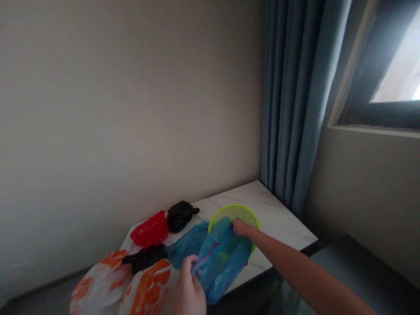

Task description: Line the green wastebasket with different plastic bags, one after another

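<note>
Between my two hands a translucent blue plastic bag (pixel 213 267) with pink markings is held up over the table's front edge. My left hand (pixel 190 286) is closed on its near left side. The fingers of my right hand (pixel 242 228) are closed around its upper part. Behind the bag stands a yellow-green mesh basket (pixel 234 211), partly hidden by the bag and my right hand. More blue plastic (pixel 187 246) lies on the table left of the basket; I cannot tell whether it is a separate bag.
Left on the marble-patterned table (pixel 278 223) lie a red bag (pixel 151 229), a black bag (pixel 180 215), another black bag (pixel 147 257) and white-and-orange bags (pixel 101 282). A wall runs behind. Blue curtains (pixel 288 109) hang by the window, above a dark surface (pixel 357 267).
</note>
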Tool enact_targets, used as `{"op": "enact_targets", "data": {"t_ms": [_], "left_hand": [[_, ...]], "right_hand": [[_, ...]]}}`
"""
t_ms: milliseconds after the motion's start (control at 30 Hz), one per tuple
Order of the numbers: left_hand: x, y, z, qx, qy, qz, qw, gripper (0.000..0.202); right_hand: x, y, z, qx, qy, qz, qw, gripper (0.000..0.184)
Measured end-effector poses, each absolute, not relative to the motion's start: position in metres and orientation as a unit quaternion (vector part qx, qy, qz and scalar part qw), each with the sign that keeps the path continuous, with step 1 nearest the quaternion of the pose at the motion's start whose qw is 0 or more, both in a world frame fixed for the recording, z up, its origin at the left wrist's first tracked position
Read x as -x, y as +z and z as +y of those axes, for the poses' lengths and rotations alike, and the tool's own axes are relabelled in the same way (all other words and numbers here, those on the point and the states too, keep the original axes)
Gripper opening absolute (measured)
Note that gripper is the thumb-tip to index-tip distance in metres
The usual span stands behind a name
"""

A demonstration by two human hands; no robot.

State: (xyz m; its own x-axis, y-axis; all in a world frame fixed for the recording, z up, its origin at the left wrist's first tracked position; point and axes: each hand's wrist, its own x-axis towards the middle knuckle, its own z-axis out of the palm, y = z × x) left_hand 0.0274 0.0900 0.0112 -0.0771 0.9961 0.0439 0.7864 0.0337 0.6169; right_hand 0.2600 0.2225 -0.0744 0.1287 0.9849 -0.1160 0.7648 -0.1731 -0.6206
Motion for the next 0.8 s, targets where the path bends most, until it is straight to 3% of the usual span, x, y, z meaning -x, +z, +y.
{"op": "enact_targets", "data": {"t_ms": [200,333,467,600,800], "left_hand": [[-0.039,0.001,0.132,-0.674,0.204,0.684,0.187,0.035],[-0.053,-0.018,0.180,-0.686,0.153,0.692,0.164,0.025],[-0.065,-0.038,0.226,-0.703,0.133,0.687,0.127,0.039],[-0.072,-0.064,0.271,-0.696,0.099,0.695,0.150,0.053],[-0.079,-0.100,0.326,-0.663,0.104,0.711,0.211,0.050]], "right_hand": [[-0.306,-0.071,0.240,0.792,0.150,-0.555,0.205,0.037],[-0.340,-0.062,0.241,0.810,0.147,-0.545,0.162,0.031],[-0.360,-0.063,0.235,0.795,0.143,-0.573,0.140,0.036],[-0.369,-0.076,0.236,0.774,0.160,-0.585,0.179,0.035],[-0.370,-0.099,0.264,0.783,0.225,-0.534,0.229,0.031]]}}
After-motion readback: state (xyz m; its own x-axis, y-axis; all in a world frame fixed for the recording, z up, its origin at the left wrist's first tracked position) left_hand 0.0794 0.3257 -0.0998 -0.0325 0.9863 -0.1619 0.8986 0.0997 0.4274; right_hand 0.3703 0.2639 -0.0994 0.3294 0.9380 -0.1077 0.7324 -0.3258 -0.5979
